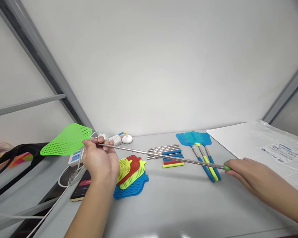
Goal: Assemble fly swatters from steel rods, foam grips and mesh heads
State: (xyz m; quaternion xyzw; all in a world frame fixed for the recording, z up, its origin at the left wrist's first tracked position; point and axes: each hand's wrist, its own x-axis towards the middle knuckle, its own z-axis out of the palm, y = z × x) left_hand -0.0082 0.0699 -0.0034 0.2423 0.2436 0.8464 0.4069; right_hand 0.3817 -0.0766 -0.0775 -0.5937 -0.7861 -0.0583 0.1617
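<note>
Left hand [101,163] is palm up with its fingers curled over the green fly swatter [139,151], thumb right by the neck where the mesh head [67,142] starts, so not a wide-open hand at all. Right hand [247,173] is closed around the handle end, with just a bit of green grip [227,167] poking out past the fingers. So the swatter is up in the air between both hands, running across the view above the table [183,205], head out to the left and tilted, thin metal rod [196,162] sloping down a bit towards the right hand.

Under it, kinda in the middle, there's a pile of loose mesh heads [131,190] in yellow, red and blue, overlapping each other. Just right of those is a bunch of metal rods with coloured grips [172,155], blue ones plus a red and a yellow. Further right, three blue-headed swatters [193,138] lie fanned together, two with blue handles and one yellow. A phone [80,187] sits partly behind the left forearm, a power strip [75,157] near it, and a white plastic-wrapped package [280,152] lies over on the right
</note>
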